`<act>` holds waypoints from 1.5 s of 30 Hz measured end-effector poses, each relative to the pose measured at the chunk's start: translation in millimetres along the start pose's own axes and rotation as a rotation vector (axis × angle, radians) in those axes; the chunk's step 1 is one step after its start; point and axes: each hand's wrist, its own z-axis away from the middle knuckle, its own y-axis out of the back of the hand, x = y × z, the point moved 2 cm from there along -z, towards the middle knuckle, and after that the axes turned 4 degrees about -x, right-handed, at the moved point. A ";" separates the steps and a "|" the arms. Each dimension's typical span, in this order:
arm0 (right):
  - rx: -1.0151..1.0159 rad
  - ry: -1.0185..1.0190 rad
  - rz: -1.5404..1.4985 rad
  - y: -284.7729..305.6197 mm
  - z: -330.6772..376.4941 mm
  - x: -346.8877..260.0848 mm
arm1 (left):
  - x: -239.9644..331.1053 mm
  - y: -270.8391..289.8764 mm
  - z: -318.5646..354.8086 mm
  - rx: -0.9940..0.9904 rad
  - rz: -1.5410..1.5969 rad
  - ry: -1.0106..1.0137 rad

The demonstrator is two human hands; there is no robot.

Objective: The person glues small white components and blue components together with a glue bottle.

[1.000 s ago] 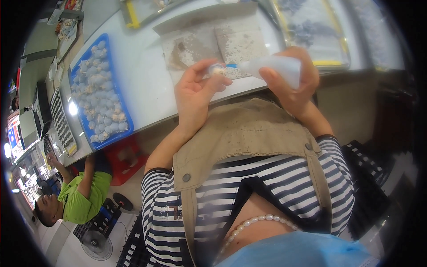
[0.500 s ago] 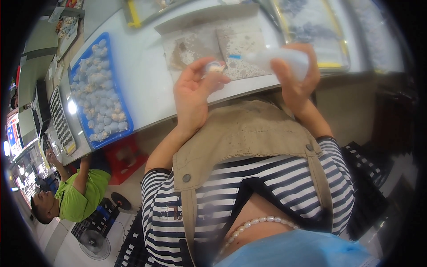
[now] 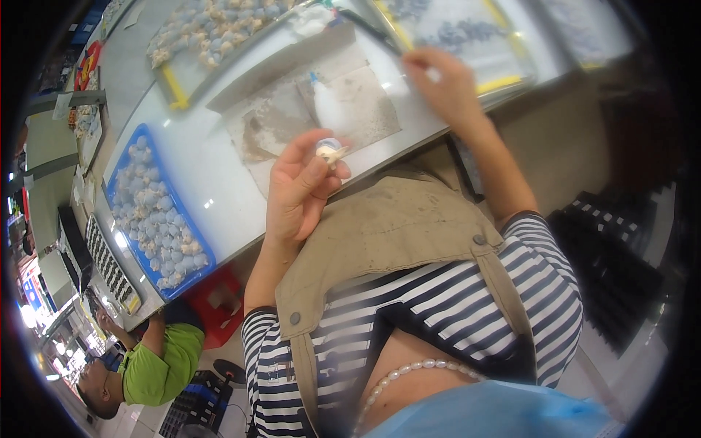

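Note:
My left hand [image 3: 299, 186] pinches a small figurine part [image 3: 330, 153], cream with a rounded white and blue top, above the near edge of the table. My right hand [image 3: 445, 84] is at the near-left corner of a yellow-edged tray [image 3: 500, 82], its fingers curled together. A pale spot shows between those fingers, too blurred to name. Between the hands, a white squeeze bottle [image 3: 332, 109] with a blue tip lies on a stained sheet of cardboard [image 3: 274, 128].
A blue tray [image 3: 207, 257] of small blue and cream figurine parts stands at the left. More such parts [image 3: 212, 33] lie in a yellow-edged tray at the far left. Beyond the table's left end sits a person in a green shirt [image 3: 164, 365], near a red stool [image 3: 223, 306].
My right hand has let go of the squeeze bottle, now lying on the cardboard, and moved to the yellow-edged tray. My left hand still holds the figurine part. The view has shifted.

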 end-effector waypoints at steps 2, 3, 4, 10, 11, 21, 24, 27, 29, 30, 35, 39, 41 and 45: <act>-0.049 -0.141 0.092 25.3 -2.9 18.7 | -2.3 1.4 -1.4 0.058 -0.013 0.010; -0.095 -0.284 0.185 31.9 -3.6 26.1 | -3.8 -0.4 -3.3 0.059 -0.011 0.010; -0.098 -0.283 0.184 32.4 -6.1 26.3 | -5.6 -2.1 -5.6 0.096 -0.073 0.029; -0.037 -0.163 0.518 14.2 -10.9 36.4 | -16.9 -10.3 -15.3 0.206 -0.220 0.037; 0.000 -0.133 0.502 15.7 -11.1 40.2 | -17.5 -11.9 -16.7 0.213 -0.247 0.041; 0.018 0.245 -0.083 1.7 9.2 -70.0 | -16.9 -10.7 -19.9 0.223 -0.411 -0.193; -0.102 0.236 -0.194 -16.8 17.2 -86.4 | -14.0 -8.7 -17.6 0.163 -0.413 -0.199; -0.143 0.256 -0.070 -24.9 20.1 -97.0 | -10.3 -5.8 -12.1 0.170 -0.414 -0.267; -0.155 0.317 -0.107 -26.3 21.1 -103.2 | -6.0 -6.0 -9.2 0.192 -0.440 -0.265; -0.159 0.322 -0.104 -26.6 20.9 -106.1 | -5.0 -4.7 -7.2 0.193 -0.436 -0.271; -0.226 0.234 -0.309 -31.8 20.0 -106.0 | -1.4 2.1 1.3 0.159 -0.448 -0.370; -0.218 0.254 -0.347 -37.0 21.2 -103.8 | 0.4 8.2 2.9 0.159 -0.488 -0.355; -0.089 0.332 -0.297 -37.0 21.8 -104.8 | 0.7 6.4 2.5 0.176 -0.488 -0.346; -0.084 0.440 -0.231 -30.6 22.1 -107.0 | 0.0 1.9 2.3 0.223 -0.548 -0.342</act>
